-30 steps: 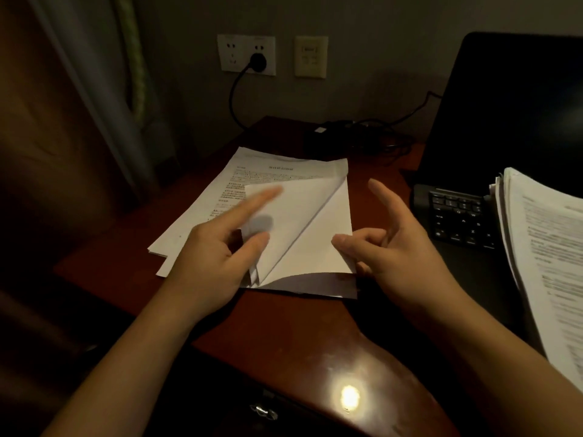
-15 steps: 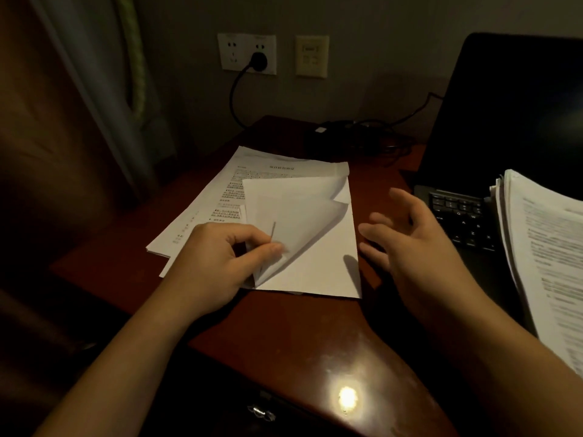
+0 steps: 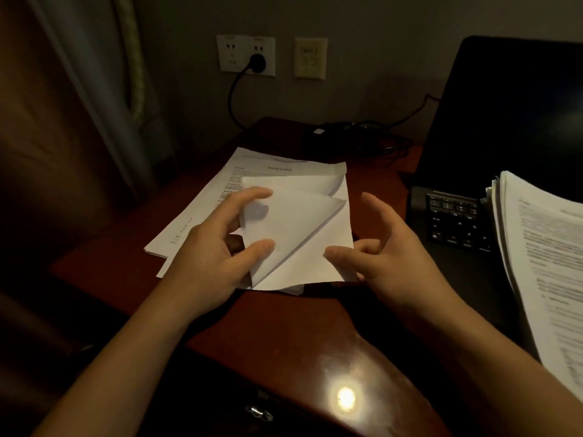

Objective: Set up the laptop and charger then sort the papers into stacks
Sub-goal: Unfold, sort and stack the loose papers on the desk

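A blank white sheet (image 3: 303, 247) lies on the red-brown desk (image 3: 284, 326) with its corner folded over into a triangular flap. My left hand (image 3: 208, 257) grips that flap at its left edge, index finger on the upper part and thumb on the lower. My right hand (image 3: 391, 260) pinches the sheet's lower right corner, thumb on top and index finger lifted. Printed sheets (image 3: 217, 203) lie spread beneath. At the right the black laptop (image 3: 454, 222) stands open with a dark screen, and a thick paper stack (image 3: 542, 263) rests on it. The charger brick (image 3: 331, 134) sits at the back.
The charger's plug (image 3: 257, 63) is in a white wall socket, its cable running down to the desk. A beige wall plate (image 3: 310, 58) is beside it. A curtain (image 3: 94, 89) hangs at the left. The desk's rounded front edge (image 3: 347, 398) reflects a light.
My right hand, which had let go and hovered open, has come back onto the sheet's lower right corner. My left fingers have spread wider across the folded flap.
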`<state>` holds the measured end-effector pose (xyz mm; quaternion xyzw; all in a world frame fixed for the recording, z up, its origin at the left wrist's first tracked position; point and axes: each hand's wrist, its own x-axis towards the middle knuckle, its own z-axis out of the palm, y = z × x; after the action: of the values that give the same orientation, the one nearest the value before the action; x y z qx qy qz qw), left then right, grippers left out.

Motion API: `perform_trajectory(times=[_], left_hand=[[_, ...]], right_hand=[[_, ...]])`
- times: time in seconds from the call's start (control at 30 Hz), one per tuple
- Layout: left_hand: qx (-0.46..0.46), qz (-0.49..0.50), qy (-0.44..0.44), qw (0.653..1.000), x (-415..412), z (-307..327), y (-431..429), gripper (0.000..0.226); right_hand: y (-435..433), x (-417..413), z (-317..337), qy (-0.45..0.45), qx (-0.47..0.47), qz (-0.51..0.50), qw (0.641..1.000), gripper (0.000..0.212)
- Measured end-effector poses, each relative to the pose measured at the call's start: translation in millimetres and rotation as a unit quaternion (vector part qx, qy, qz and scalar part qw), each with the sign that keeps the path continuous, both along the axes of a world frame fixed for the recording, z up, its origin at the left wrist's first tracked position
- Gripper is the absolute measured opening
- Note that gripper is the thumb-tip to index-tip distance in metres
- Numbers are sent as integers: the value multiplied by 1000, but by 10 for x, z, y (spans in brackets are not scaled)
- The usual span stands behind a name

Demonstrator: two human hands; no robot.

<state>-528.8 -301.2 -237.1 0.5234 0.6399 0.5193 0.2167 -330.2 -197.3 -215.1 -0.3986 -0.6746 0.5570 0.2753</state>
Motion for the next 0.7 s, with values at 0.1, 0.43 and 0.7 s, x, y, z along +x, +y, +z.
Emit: perform_trajectory(times=[0.1,0.43,0.7], left_hand=[[-12,-33,90,995,26,28,-8,41],[24,27,102,994,26,31,-12,89],[-61,56,87,993,-82,-11,39,38]], right_hand=[[-10,-9,-31,27,20,-6,999,95],[41,-93,-98,152,-98,-41,983,76],[1,-208,-97,114,-157,-5,981,91]])
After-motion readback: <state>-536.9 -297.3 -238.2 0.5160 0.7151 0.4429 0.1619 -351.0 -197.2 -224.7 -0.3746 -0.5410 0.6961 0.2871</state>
